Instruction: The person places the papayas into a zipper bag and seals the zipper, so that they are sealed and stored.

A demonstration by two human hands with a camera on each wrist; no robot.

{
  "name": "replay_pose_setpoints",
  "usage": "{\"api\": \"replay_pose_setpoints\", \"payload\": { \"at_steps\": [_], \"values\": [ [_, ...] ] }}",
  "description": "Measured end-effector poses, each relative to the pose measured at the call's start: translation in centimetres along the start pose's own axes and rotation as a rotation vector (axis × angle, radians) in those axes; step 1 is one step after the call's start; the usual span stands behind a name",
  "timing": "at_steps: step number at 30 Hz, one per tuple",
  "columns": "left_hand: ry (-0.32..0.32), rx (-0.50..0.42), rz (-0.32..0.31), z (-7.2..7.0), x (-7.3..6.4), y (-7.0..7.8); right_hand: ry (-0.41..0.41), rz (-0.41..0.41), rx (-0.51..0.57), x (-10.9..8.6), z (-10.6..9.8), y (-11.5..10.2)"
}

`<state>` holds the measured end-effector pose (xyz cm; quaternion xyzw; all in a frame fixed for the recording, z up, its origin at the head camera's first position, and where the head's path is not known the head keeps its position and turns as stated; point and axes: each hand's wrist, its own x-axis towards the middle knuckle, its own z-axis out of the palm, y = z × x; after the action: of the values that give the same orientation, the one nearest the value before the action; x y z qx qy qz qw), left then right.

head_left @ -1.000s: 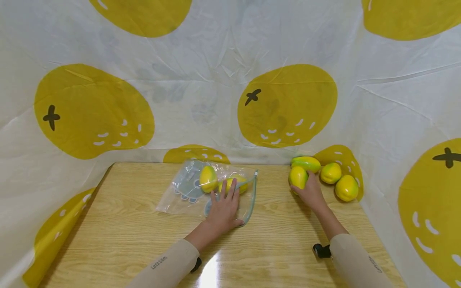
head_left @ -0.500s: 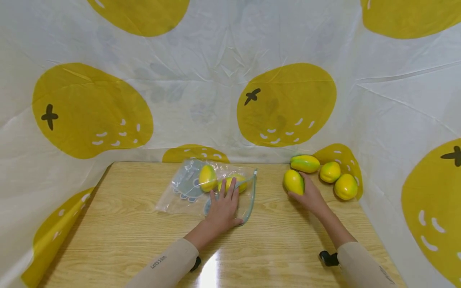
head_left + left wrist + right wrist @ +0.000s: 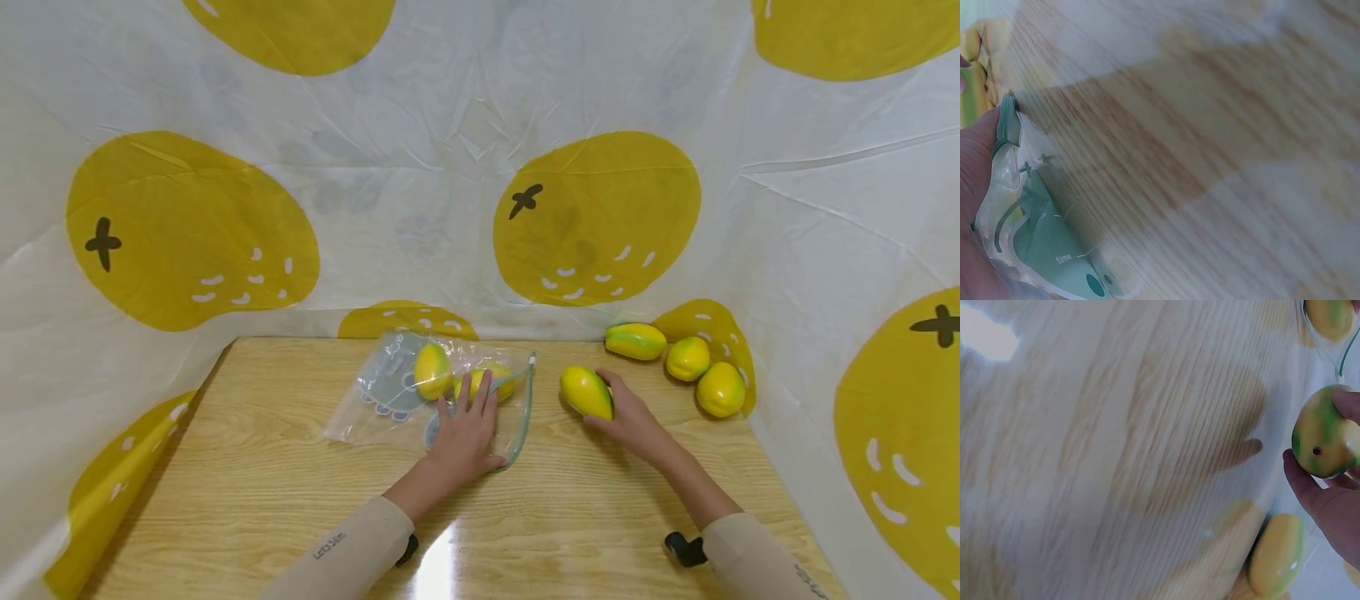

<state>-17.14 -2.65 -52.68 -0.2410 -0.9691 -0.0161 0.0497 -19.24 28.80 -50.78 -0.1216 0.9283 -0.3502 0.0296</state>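
Observation:
My right hand [image 3: 633,429] grips a yellow-green mango [image 3: 583,392] between thumb and fingers, just right of a clear zip bag [image 3: 348,421]. The right wrist view shows the dark stem spot of this mango [image 3: 1322,434]. My left hand [image 3: 459,446] rests on the bag with its fingers spread, the thumb by the green zip strip [image 3: 528,408]. Inside the bag lie one mango [image 3: 432,371] at the middle and another mango [image 3: 502,388], partly covered by my left fingers. Green print on the bag [image 3: 1054,244] shows in the left wrist view.
At the back right of the wooden table [image 3: 300,517] lie three more mangoes: a long one [image 3: 635,342], a rounder one [image 3: 687,359] and one nearest the edge [image 3: 721,389]. A white cloth [image 3: 420,208] with yellow fruit prints hangs behind and along the sides.
My right hand has drawn its mango away from the group at the back right, leftward toward the bag's zip side. My left hand and the bag stay where they were.

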Motion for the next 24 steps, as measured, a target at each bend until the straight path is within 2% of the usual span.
{"api": "replay_pose_setpoints", "payload": {
  "at_steps": [6,17,20,24],
  "values": [
    [-0.008,-0.025,-0.003,0.1,0.0,0.0,-0.056,-0.041,-0.013,0.3,0.8,-1.1],
    [-0.01,-0.043,-0.011,0.0,0.0,-0.1,-0.094,-0.196,-0.061,1.7,1.6,-2.6],
    [-0.008,-0.038,-0.01,0.0,0.0,-0.2,-0.118,-0.202,-0.067,2.0,1.8,-3.1],
    [-0.009,-0.018,-0.005,0.2,0.0,-0.2,-0.141,-0.153,-0.068,2.3,2.1,-3.8]
  ]
}}
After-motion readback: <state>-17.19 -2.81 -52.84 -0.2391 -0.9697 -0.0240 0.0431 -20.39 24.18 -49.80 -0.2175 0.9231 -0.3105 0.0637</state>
